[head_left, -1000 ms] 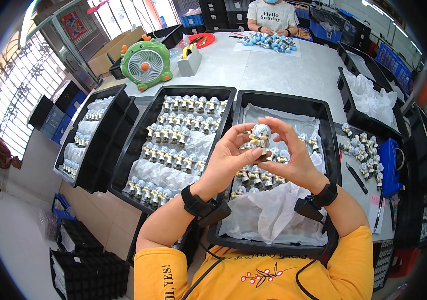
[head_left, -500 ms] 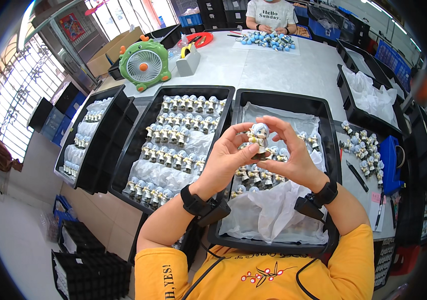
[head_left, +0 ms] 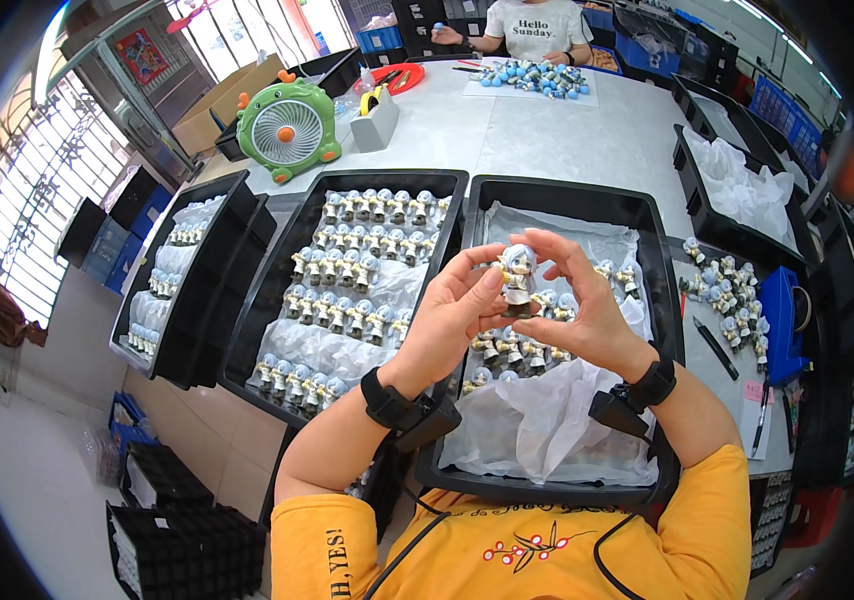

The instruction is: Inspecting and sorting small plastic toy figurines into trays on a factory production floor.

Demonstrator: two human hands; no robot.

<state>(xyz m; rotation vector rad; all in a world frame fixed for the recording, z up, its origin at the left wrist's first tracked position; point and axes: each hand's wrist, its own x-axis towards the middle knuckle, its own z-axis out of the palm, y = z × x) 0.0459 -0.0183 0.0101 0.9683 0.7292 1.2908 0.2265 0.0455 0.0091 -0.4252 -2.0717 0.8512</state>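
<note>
A small figurine (head_left: 517,283) with pale blue hair and a light outfit stands upright between my hands, over the right-hand black tray (head_left: 663,290). My left hand (head_left: 450,318) holds its left side, thumb pointing up beside it and fingers curled behind. My right hand (head_left: 592,318) curves round from the other side, fingertips at the head and thumb at the base. Beneath them, rows of similar figurines (head_left: 512,352) lie partly hidden by my hands. Crumpled white tissue (head_left: 547,425) covers the tray's near part.
Left of it, another black tray (head_left: 455,215) holds rows of figurines on tissue; stacked trays (head_left: 217,290) stand beyond. Loose figurines (head_left: 732,300), a black pen (head_left: 715,350) and a blue holder (head_left: 782,325) lie right. A green fan (head_left: 289,130) stands far left; a co-worker (head_left: 539,35) sits opposite.
My left thumb has shifted off the figurine's front to its side, and the figurine looks slightly turned. The co-worker's one hand has moved out leftward, holding a small blue piece.
</note>
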